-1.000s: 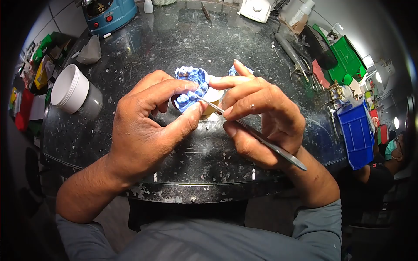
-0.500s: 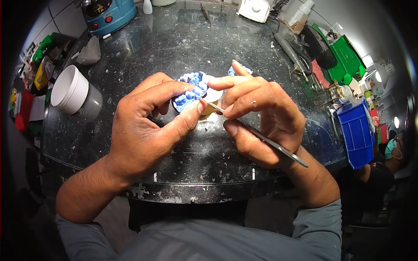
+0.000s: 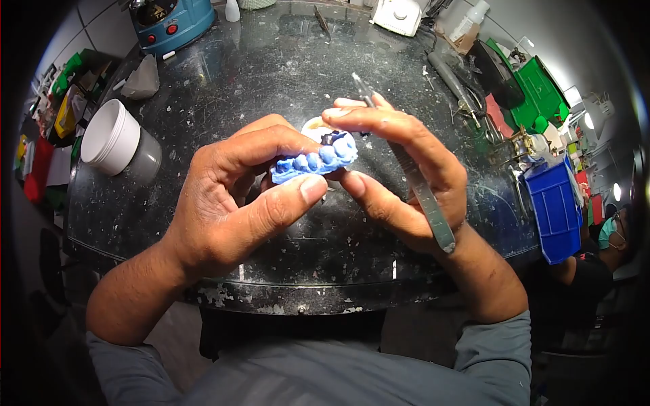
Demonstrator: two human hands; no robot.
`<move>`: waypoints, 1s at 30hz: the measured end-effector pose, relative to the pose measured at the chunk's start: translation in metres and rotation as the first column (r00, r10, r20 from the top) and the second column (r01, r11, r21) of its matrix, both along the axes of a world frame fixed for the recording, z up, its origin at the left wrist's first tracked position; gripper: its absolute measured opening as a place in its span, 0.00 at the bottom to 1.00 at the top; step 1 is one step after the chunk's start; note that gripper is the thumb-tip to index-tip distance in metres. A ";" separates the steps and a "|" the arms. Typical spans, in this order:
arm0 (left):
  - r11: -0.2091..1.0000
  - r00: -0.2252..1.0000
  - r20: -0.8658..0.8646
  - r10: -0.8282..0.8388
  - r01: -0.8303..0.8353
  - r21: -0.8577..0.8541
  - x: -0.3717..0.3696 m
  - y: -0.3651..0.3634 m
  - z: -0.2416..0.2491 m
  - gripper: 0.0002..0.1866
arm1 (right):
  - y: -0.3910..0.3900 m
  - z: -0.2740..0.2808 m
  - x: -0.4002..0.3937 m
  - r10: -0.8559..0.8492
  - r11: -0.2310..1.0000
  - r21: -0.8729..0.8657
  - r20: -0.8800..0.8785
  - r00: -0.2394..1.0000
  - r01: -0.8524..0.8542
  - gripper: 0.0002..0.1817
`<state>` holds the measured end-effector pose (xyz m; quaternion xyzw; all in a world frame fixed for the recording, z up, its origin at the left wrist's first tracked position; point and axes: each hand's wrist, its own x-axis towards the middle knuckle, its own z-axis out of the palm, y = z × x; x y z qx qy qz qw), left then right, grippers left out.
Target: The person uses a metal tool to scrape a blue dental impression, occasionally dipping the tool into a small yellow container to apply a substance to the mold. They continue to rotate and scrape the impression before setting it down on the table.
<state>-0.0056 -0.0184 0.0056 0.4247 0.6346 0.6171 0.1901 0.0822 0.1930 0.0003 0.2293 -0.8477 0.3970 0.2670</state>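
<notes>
A blue dental model (image 3: 318, 161) with a row of teeth is tilted over the middle of the black table. My left hand (image 3: 233, 196) pinches its left end between thumb and fingers. My right hand (image 3: 413, 169) holds a thin metal tool (image 3: 428, 211) that lies across the palm, its tip pointing up past the fingers. The right thumb tip touches or nearly touches the model's lower right edge. Partly hidden behind the model is a pale round piece (image 3: 315, 124).
A white tub (image 3: 110, 138) stands at the left of the scratched black table (image 3: 237, 88). A blue machine (image 3: 172, 26) is at the back left, a handpiece (image 3: 450, 78) at the back right. A blue bin (image 3: 553, 211) sits at the right edge, near a masked person (image 3: 599, 254).
The blue model has turned, so its row of teeth shows side-on. The metal tool's tip has left the model and swung upward in my right hand, whose thumb has moved to the model's edge.
</notes>
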 end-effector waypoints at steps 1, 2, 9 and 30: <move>1.000 1.000 0.000 0.001 -0.001 0.001 -0.001 0.000 0.001 0.15 | 0.001 0.000 0.000 0.012 1.000 0.022 0.021 1.000 -0.012 0.24; 1.000 1.000 -0.003 -0.011 0.011 -0.011 -0.001 -0.001 0.002 0.15 | 0.001 0.001 0.000 0.024 0.999 0.043 0.041 0.999 -0.026 0.24; 0.999 0.993 0.114 -0.005 0.000 0.048 0.003 0.005 0.000 0.20 | 0.003 -0.003 -0.005 0.024 0.999 0.032 -0.092 0.996 -0.021 0.21; 0.977 0.956 0.290 -0.038 -0.026 0.213 -0.001 0.007 -0.004 0.18 | 0.004 -0.003 -0.007 -0.012 1.000 -0.029 -0.071 0.997 0.010 0.18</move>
